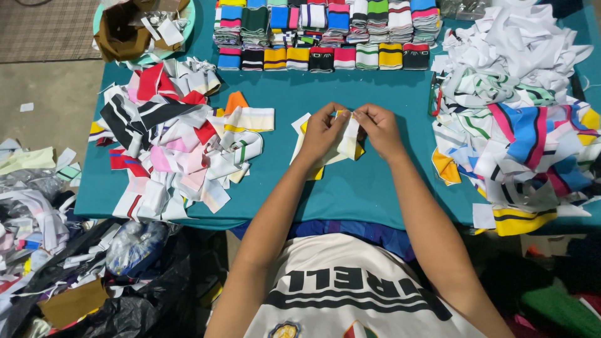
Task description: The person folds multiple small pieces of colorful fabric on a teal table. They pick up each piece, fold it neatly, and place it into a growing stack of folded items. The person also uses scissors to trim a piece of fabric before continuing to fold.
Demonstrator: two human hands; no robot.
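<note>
White-and-yellow fabric strip [346, 143] sits pinched between left hand [322, 134] and right hand [379, 128] fingertips — loose strip heaps [175, 138] flank both sides, folded stacks [325, 31] behind.

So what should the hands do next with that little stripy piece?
Probably line up its top edges and fold it flat: both the left hand and right hand pinch the white-and-yellow strip at its top, while the rest hangs loose over the teal table.

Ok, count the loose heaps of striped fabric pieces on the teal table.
2: one heap left of the hands, one heap at the right. Neat folded stacks line the far edge; more scraps lie off the table.
</note>
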